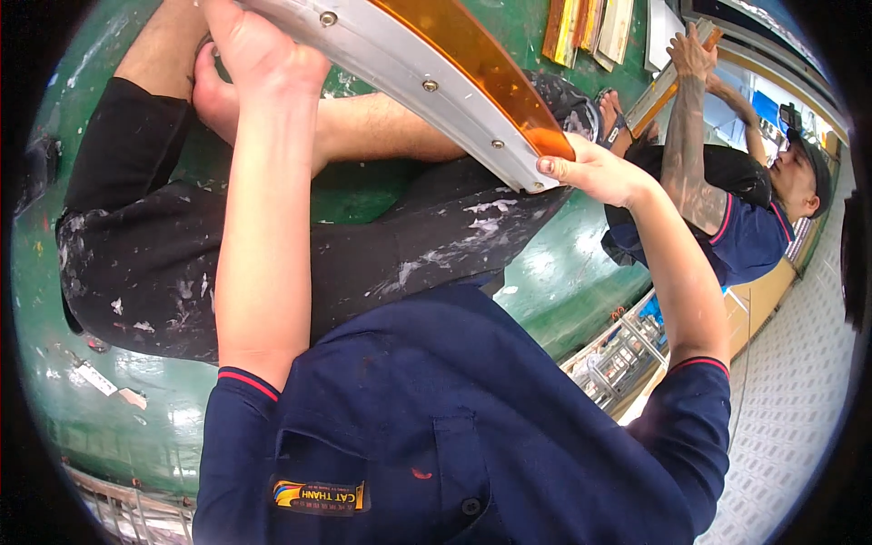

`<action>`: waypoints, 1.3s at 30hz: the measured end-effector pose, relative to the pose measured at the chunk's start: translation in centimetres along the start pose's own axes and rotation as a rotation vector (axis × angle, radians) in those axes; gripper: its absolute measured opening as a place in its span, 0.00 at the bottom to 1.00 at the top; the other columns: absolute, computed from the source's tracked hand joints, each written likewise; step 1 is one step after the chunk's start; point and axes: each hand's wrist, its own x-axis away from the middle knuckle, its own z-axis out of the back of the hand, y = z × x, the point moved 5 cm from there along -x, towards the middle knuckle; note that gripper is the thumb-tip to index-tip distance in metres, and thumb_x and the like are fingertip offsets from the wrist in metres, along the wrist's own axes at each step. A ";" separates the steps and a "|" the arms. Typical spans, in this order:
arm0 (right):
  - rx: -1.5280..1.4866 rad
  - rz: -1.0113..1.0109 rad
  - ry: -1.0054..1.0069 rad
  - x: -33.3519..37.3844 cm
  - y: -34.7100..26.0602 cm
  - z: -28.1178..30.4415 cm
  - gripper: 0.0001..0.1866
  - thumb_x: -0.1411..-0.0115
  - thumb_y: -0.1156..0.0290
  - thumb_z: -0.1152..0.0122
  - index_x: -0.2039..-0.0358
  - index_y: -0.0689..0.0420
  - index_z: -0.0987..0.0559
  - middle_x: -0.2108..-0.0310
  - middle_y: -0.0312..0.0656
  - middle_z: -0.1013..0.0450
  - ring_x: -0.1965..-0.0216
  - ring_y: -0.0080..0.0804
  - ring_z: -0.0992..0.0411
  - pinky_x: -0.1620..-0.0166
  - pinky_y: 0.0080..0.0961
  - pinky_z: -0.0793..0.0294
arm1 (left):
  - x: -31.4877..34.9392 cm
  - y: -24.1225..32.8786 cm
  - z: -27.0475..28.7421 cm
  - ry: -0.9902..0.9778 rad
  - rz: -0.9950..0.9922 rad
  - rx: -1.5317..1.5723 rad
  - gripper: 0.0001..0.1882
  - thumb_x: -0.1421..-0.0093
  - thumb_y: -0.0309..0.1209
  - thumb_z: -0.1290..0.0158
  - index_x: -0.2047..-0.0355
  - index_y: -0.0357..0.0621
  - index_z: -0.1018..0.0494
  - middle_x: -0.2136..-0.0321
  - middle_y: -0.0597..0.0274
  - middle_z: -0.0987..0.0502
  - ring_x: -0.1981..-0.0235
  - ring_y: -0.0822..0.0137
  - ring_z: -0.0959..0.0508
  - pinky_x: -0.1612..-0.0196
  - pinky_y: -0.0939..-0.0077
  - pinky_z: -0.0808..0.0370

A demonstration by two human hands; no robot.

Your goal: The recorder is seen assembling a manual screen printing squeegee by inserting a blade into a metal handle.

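Observation:
A long screen-printing squeegee (404, 68) slants across the top of the view, with a silver metal holder dotted with screws and a translucent amber blade (481, 56). My left hand (263, 54) is closed at the holder's upper left part, where the frame's edge cuts off its fingers. At the squeegee's lower right end, my right hand (599, 173) grips the corner. Its thumb presses on the metal end, and its other fingers go behind the blade, out of sight. The squeegee is held over my crossed legs, whose black trousers (363, 263) carry white paint smears.
At the right another person (699, 173) sits with raised arms, holding a similar amber-edged bar (654, 104). Several wooden and yellow strips (586, 32) lie on the green floor (554, 291) at the top. A metal rack (618, 359) stands behind my right arm.

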 end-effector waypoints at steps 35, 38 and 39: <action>-0.599 0.317 -0.366 -2.1 3.2 -17.7 0.58 0.43 0.36 0.30 0.26 0.62 0.43 0.30 0.49 0.38 0.30 0.39 0.38 0.29 0.39 0.42 | 7.0 1.3 -7.5 -0.777 0.685 0.496 0.46 0.37 0.63 0.47 0.29 0.44 0.40 0.51 0.51 0.29 0.51 0.50 0.24 0.44 0.48 0.25; -0.767 0.389 -0.477 -2.2 0.5 -19.2 0.54 0.41 0.37 0.33 0.27 0.63 0.41 0.33 0.52 0.33 0.33 0.42 0.34 0.30 0.41 0.38 | 6.3 0.4 -6.9 -0.895 0.623 0.531 0.52 0.41 0.63 0.46 0.26 0.44 0.46 0.53 0.50 0.32 0.52 0.45 0.25 0.44 0.41 0.26; -0.672 0.374 -0.412 -2.7 1.3 -19.6 0.53 0.41 0.38 0.33 0.28 0.63 0.40 0.36 0.53 0.31 0.35 0.43 0.32 0.32 0.41 0.36 | 6.8 0.2 -6.5 -0.884 0.632 0.604 0.51 0.40 0.63 0.46 0.26 0.45 0.46 0.53 0.49 0.32 0.51 0.44 0.25 0.44 0.40 0.26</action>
